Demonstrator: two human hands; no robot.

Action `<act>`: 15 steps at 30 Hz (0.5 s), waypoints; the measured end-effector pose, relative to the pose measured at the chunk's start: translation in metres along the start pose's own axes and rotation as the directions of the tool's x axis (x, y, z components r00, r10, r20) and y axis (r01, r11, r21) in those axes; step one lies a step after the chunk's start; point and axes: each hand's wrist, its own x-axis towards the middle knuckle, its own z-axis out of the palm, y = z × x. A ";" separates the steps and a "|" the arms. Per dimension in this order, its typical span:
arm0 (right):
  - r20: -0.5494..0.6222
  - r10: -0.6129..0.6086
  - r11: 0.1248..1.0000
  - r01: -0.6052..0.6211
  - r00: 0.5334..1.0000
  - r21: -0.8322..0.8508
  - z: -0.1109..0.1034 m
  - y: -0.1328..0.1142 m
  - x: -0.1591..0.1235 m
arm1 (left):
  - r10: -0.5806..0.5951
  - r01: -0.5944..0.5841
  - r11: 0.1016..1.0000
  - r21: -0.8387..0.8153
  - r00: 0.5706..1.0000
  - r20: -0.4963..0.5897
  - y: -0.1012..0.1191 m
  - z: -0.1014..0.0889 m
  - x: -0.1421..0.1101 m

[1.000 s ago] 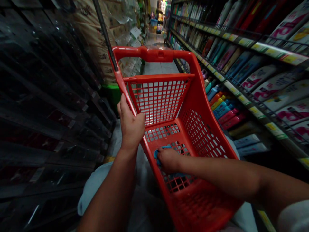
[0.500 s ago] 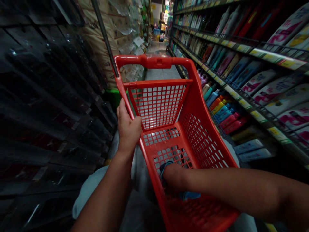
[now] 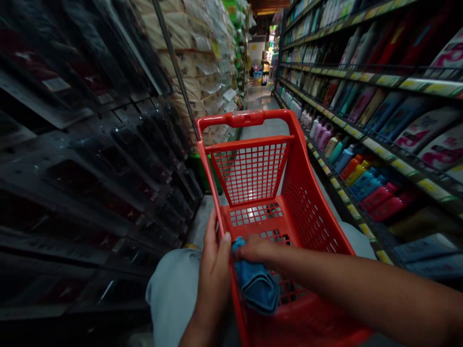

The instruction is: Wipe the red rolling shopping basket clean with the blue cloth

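Note:
A red plastic shopping cart basket (image 3: 253,118) with grid walls stands in front of me, its bar toward the far end. My left hand (image 3: 217,260) grips the cart's left rim, thumb on the inner side and fingers outside. Inside the basket, my right hand (image 3: 255,249) is closed on a blue cloth (image 3: 258,286), which lies bunched and folded against the left wall near the floor. The right fingertips are hidden by the hand and the cloth. A thin dark pole (image 3: 175,67) rises from the cart's far left corner.
Shelves of bottles (image 3: 365,178) run along the right side of the aisle. Packaged goods (image 3: 72,168) hang close on the left, with stacked wrapped packs (image 3: 198,72) beyond. The tiled floor (image 3: 260,99) leads away between them. My knees flank the cart.
My right hand has moved up to the left wall with the blue cloth, more of which now shows. My left hand has slid nearer along the rim. The view has shifted.

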 end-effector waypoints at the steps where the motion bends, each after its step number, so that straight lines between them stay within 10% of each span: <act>1: -0.006 0.000 0.992 0.000 1.000 0.124 -0.005 -0.011 -0.003 | -0.065 0.065 0.998 -0.014 0.998 -0.001 -0.001 0.000 -0.024; 6: -0.096 -0.185 0.841 0.209 0.978 0.499 -0.016 -0.040 -0.027 | -0.166 0.167 0.984 0.055 0.986 -0.018 -0.015 0.003 -0.084; 15: 0.249 0.082 0.996 -0.087 0.965 0.010 0.003 0.013 -0.088 | -0.114 0.120 0.988 0.100 0.991 -0.071 -0.015 0.004 -0.077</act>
